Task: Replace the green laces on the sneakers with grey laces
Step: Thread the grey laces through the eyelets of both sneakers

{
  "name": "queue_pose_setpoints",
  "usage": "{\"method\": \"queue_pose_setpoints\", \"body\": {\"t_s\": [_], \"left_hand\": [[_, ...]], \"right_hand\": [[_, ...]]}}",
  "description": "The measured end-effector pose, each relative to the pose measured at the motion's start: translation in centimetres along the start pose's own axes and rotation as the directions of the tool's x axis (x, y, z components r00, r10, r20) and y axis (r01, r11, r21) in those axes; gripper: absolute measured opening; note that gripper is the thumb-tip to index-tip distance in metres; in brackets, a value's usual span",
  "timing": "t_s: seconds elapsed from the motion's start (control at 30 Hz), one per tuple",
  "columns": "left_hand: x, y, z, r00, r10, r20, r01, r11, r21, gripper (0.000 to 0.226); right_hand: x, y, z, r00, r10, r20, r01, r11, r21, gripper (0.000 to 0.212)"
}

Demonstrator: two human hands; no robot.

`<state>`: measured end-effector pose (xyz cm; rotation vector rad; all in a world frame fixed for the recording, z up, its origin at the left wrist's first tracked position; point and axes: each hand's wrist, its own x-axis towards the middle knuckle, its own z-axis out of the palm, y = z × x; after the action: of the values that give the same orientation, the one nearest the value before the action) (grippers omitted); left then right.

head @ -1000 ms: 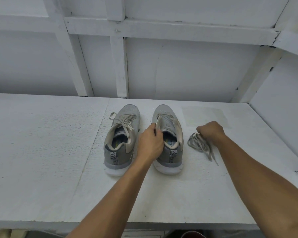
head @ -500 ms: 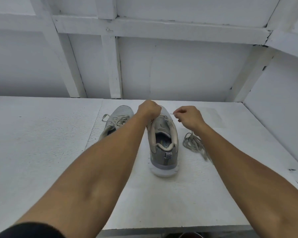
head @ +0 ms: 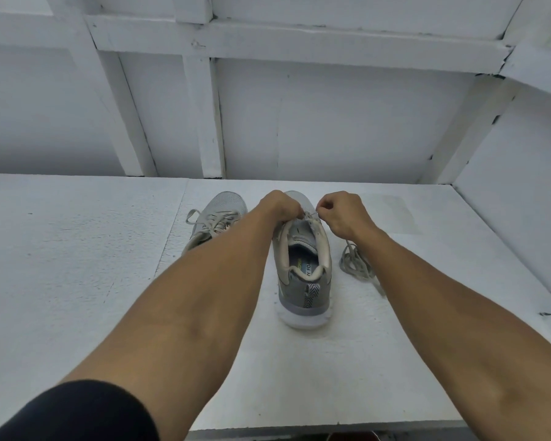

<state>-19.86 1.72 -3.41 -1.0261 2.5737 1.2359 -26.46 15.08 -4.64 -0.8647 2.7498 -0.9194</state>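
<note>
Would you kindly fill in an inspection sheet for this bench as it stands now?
Surface: white textured table, with a seam running front to back.
Job's things: laced sneaker, partly behind the left forearm; second sneaker beside it, heel towards the camera, with its lace seen only at the toe end; loose lace bundle lying on the table to its right.
Clutter: nothing seen.
Hands: left hand and right hand both pinch the lace at the second sneaker's front eyelets.
Cables: nothing seen.
Surroundings: white wall with white framing battens behind the table.
</note>
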Motion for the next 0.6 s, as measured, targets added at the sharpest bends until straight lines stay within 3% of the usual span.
{"method": "queue_pose_setpoints", "body": {"t_s": [0.23, 0.6], "left_hand": [[1.0, -0.9, 0.8, 0.999, -0.002, -0.046, -0.002, 0.997, -0.083, 0.037], [2.9, -1.6, 1.6, 0.999, -0.038, -0.015, 0.037, 0.998, -0.049, 0.05]], "right_hand": [[0.6, -0.2, 0.2, 1.0, -0.022, -0.009, 0.022, 1.0, -0.008, 0.018], [1.1, -0.2, 0.6, 0.994, -0.099, 0.05, 0.108, 0.97, -0.217, 0.023]]}}
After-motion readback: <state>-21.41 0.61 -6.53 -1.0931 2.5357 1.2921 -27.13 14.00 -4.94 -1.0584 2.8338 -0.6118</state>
